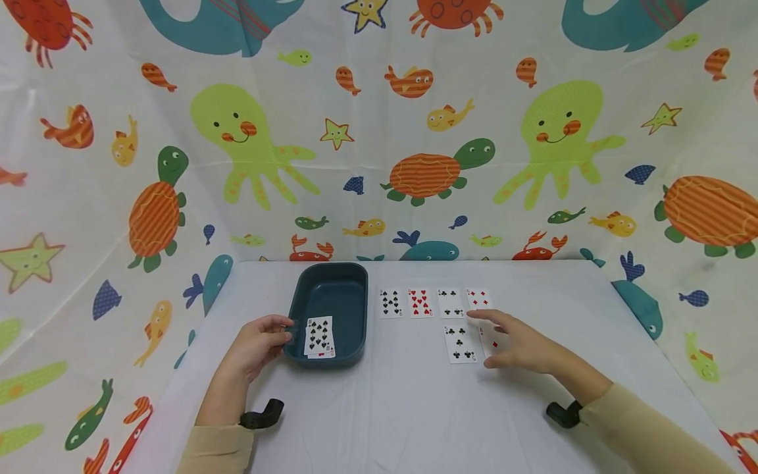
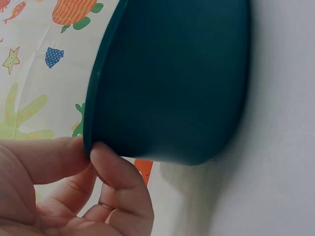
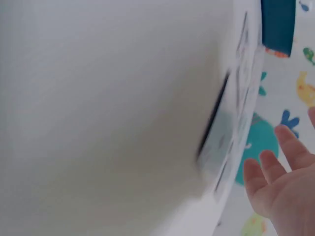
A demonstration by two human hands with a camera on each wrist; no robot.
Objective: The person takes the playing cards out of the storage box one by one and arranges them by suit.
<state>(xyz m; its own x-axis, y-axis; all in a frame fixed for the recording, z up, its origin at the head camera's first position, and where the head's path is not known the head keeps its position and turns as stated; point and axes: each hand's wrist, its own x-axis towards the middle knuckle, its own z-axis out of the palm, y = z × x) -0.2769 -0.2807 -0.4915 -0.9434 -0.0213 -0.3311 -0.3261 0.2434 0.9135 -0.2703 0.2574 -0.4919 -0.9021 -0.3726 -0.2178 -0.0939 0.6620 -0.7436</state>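
A dark teal tray point(image 1: 331, 270) stands on the left of the white table, with a small stack of playing cards point(image 1: 320, 334) inside, a black ten of spades on top. My left hand point(image 1: 260, 342) pinches the tray's left rim between thumb and fingers, plain in the left wrist view. My right hand point(image 1: 521, 342) is over the right end of the laid-out cards, its fingers apart and holding nothing. Beneath it a red diamond card point(image 1: 495, 344) is partly hidden. Beside that lies a five of clubs point(image 1: 460, 344).
Behind these, a row holds an eight-like spade card point(image 1: 391, 303), a red heart card point(image 1: 421, 303), a four of clubs point(image 1: 451, 304) and a four of diamonds point(image 1: 478, 298). A sea-animal curtain point(image 1: 367, 145) hangs behind the white table point(image 1: 408, 421).
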